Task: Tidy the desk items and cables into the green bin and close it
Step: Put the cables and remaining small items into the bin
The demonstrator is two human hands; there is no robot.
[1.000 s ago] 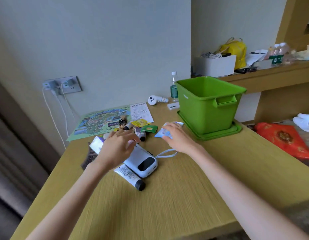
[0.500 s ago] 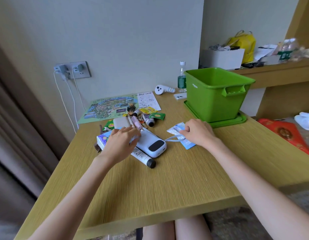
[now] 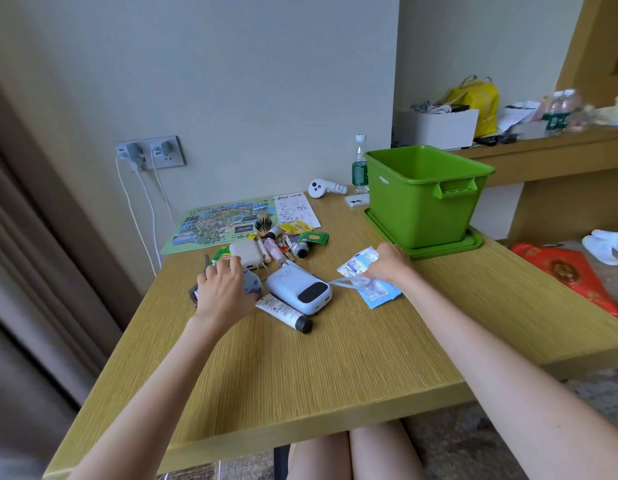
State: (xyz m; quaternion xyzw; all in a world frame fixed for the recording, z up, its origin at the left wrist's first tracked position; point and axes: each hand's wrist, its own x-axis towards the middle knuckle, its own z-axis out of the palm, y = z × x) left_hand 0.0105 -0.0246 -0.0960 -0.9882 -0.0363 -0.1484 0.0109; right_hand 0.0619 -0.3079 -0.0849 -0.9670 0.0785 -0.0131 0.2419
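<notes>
Under the right hand [image 3: 387, 268], curled fingers pinch blue packets [image 3: 378, 293] and the white strap [image 3: 345, 283] of a power bank [image 3: 298, 289] lying to its left. Just beyond that hand stands the green bin [image 3: 421, 195], open, on its lid [image 3: 449, 249]. The left hand [image 3: 224, 289] covers a patterned pouch [image 3: 252, 285]; its grip cannot be told. Step in hand: gathering loose items. The next move likely calls for freeing the packets from the strap and lifting them forward over the bin's rim.

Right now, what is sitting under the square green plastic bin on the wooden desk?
The green plastic bin stands on a flat green lid whose rim shows around the base. The lid lies on the wooden desk. Anything between bin and lid is covered.
</notes>
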